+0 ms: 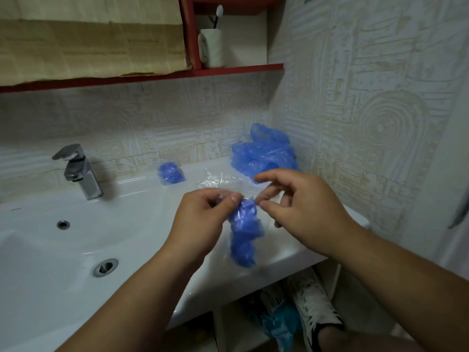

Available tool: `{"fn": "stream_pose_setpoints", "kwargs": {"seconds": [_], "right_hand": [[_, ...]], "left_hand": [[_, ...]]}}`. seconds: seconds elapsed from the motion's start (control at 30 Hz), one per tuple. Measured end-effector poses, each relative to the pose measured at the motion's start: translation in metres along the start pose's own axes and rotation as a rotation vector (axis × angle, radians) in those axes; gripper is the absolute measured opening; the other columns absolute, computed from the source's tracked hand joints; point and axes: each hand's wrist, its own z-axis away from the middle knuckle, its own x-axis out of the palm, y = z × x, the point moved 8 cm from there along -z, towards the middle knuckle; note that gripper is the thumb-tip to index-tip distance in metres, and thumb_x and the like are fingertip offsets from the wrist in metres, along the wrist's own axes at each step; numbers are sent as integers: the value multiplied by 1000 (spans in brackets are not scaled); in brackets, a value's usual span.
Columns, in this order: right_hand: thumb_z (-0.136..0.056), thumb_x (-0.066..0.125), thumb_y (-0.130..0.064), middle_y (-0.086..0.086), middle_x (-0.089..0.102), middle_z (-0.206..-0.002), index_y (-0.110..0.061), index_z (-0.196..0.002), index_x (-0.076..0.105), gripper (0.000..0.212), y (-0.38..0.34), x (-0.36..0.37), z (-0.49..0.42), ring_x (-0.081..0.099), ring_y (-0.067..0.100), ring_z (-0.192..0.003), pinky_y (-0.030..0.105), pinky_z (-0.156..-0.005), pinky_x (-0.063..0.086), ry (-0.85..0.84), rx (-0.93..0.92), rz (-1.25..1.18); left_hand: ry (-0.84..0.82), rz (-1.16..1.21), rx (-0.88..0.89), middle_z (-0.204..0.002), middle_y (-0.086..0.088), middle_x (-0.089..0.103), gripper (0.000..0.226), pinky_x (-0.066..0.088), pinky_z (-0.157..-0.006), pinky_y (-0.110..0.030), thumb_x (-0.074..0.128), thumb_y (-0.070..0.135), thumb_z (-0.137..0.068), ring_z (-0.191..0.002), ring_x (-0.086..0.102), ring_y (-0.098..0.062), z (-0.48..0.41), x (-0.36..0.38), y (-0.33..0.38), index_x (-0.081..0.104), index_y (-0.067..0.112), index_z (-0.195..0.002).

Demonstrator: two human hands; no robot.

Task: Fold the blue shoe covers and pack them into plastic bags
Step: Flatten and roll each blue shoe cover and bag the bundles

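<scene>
The filled plastic bag [245,229] is pinched at its mouth by fingers of the left hand [200,219] and right hand [304,212], above the bench [291,252] front edge, probably for sealing.

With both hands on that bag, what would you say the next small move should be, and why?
Probably press shut the mouth of the clear bag: the left hand and right hand pinch its top edges, and the folded shoe covers already hang inside it.

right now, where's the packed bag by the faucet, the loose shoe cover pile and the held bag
packed bag [171,173]: head view, middle of its blue contents
loose shoe cover pile [264,153]: head view, centre of the heap
held bag [243,232]: head view, its blue-filled lower part
</scene>
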Motion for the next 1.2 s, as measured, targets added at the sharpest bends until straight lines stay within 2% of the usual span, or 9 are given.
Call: {"fn": "stream_pose_setpoints", "kwargs": {"seconds": [0.13, 0.2, 0.33, 0.43, 0.57, 0.7, 0.83, 1.1, 1.2], "right_hand": [[-80, 79, -24, -16, 65, -101, -32, -115, 66, 37, -8, -14, 0, 62, 3, -65, 8, -68, 45, 159, -16, -2], [-79, 79, -27, -15, 62, -100, -32, -110, 67, 34, -1, -13, -2, 62, 1, -73, 5, -68, 43, 143, 52, -32], [-83, 75, -19, -1, 73, -78, -18, -84, 75, 2, 19, 4, 1, 67, 6, -73, 22, -70, 50, -16, 244, -296], [-85, 72, -11, 5, 74, -78, -7, -83, 73, 4, 26, 4, 3, 70, 14, -73, 30, -73, 57, -27, 293, -418], [-84, 71, -3, 13, 73, -74, -1, -81, 71, 4, 25, 5, 4, 67, 15, -64, 29, -68, 55, -66, 301, -465], [-80, 75, -2, 14, 72, -73, -3, -79, 72, 3, 24, 8, 5, 67, 16, -64, 27, -65, 56, -94, 272, -395], [-79, 78, -10, 2, 74, -80, -15, -86, 75, 9, 21, 9, 4, 70, 12, -76, 27, -76, 58, -76, 262, -377], [-84, 74, -12, -6, 74, -78, -23, -81, 74, 11, 14, 9, 4, 71, 9, -77, 29, -79, 59, -69, 219, -250], [-83, 76, -18, -10, 73, -80, -24, -84, 74, 7, 7, 9, 3, 68, 3, -78, 18, -74, 54, -71, 169, -178]], "left_hand": [[3, 102, -52, -84, -7, 76, 13, 57, -75, -30, 65, 11, -92, -81, 71, -21, 0, -2, 3, 77, 12, -88], [-31, 209, -94, -90, -14, 75, 10, 58, -71, -31, 64, 7, -91, -83, 71, -24, 3, 1, 1, 75, 8, -93], [-35, 269, -118, -88, -13, 74, 6, 55, -69, -29, 65, 7, -90, -82, 72, -23, 8, 2, -5, 71, 8, -91], [9, 355, -167, -86, -14, 74, 14, 55, -69, -28, 63, 10, -92, -81, 71, -22, 9, -2, -11, 72, 9, -83], [54, 329, -169, -84, -15, 73, 17, 55, -70, -32, 61, 12, -94, -78, 69, -24, 11, -5, -12, 73, 11, -82], [77, 164, -85, -74, -7, 70, 15, 57, -65, -29, 59, 13, -97, -69, 66, -17, 14, -4, -4, 70, 11, -86], [23, 37, -15, -73, -5, 73, 8, 57, -65, -25, 64, 10, -93, -68, 69, -17, 18, 3, 6, 70, 12, -88], [-2, 70, -51, -78, -5, 73, 11, 54, -68, -24, 65, 7, -92, -76, 69, -17, 18, 8, 1, 71, 14, -85], [-5, -17, -26, -79, -1, 72, 12, 56, -73, -27, 65, 11, -92, -78, 68, -16, 17, 8, 4, 72, 18, -85]]}}
